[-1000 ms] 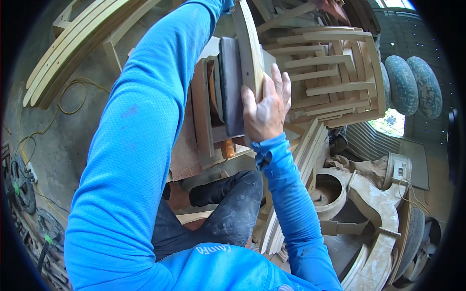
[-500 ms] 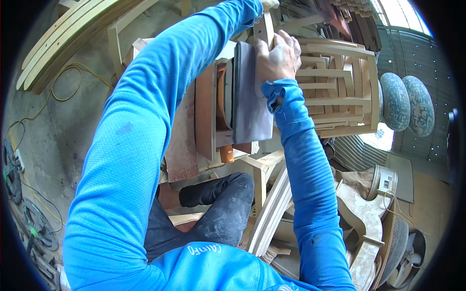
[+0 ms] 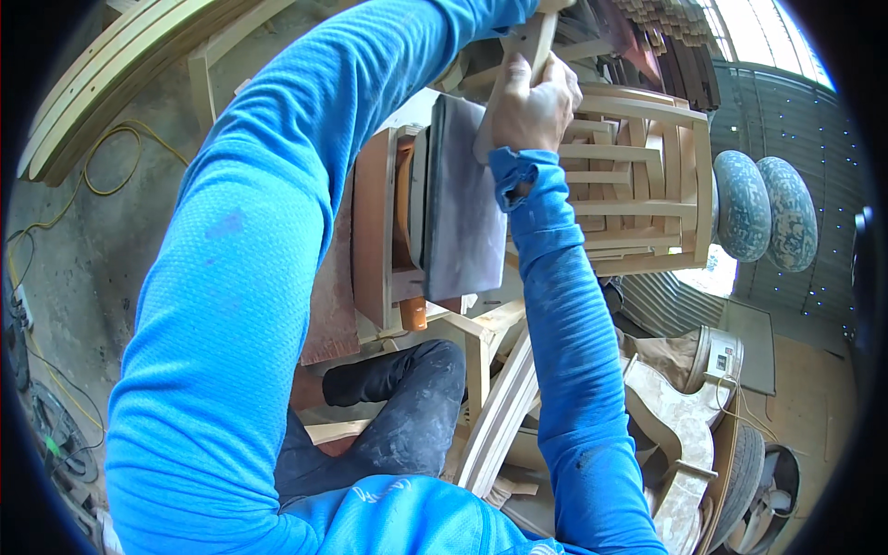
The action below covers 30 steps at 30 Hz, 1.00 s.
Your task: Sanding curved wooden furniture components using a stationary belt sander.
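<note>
My right hand point(image 3: 535, 113) is closed around a pale wooden piece point(image 3: 531, 44) at the top centre. At the far end of that piece, my left hand point(image 3: 556, 5) is mostly cut off by the upper edge, its visible fingers bent over the wood. Just left of my right hand stands what looks like a belt sander, its broad grey belt point(image 3: 467, 208) facing right. The near end of the wooden piece is close to this belt's far part; whether they touch I cannot tell. An orange cylinder point(image 3: 413, 314) shows beneath the machine's wooden housing point(image 3: 375, 231).
Slatted wooden frames point(image 3: 638, 180) are stacked at the right, before rounded mottled grey shapes point(image 3: 786, 213). Curved boards point(image 3: 120, 79) lie far left, near a yellow cable point(image 3: 88, 176). A white curved casing point(image 3: 680, 416) and a tyre point(image 3: 740, 481) stand lower right.
Both hands and the wooden piece have shifted slightly right relative to the belt, and the piece's far end leans further right. The whole view has also shifted a little.
</note>
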Tool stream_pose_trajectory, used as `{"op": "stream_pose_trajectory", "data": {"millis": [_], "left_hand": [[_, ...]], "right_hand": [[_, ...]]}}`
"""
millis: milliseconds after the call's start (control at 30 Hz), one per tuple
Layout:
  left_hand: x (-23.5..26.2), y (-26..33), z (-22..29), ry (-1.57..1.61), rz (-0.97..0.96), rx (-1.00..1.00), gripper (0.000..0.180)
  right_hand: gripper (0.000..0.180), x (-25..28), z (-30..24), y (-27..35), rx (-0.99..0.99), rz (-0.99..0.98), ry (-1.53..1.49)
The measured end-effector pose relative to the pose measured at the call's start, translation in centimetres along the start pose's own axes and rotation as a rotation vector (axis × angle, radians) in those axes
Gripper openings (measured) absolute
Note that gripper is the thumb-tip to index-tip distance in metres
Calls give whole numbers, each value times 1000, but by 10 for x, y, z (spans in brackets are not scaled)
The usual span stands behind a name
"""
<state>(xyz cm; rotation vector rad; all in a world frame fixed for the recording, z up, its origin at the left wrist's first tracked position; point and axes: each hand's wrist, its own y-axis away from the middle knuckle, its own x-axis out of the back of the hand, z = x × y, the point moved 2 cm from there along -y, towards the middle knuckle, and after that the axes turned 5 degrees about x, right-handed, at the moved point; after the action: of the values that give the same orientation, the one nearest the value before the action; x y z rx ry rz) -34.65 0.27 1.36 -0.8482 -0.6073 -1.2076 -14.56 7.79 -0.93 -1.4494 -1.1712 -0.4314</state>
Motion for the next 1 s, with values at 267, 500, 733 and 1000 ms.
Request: {"op": "stream_pose_trajectory", "data": {"millis": [267, 500, 733, 1000], "left_hand": [[124, 81, 43, 865, 315, -502, 99], [142, 186, 76, 801, 415, -579, 99], [157, 309, 96, 805, 489, -576, 105], [160, 341, 112, 871, 386, -693, 103]], "right_hand": [[82, 2, -16, 14, 158, 391, -229], [84, 97, 48, 65, 28, -51, -588], [77, 353, -62, 6, 9, 187, -1157], [47, 474, -46, -128, 51, -177, -1182]]}}
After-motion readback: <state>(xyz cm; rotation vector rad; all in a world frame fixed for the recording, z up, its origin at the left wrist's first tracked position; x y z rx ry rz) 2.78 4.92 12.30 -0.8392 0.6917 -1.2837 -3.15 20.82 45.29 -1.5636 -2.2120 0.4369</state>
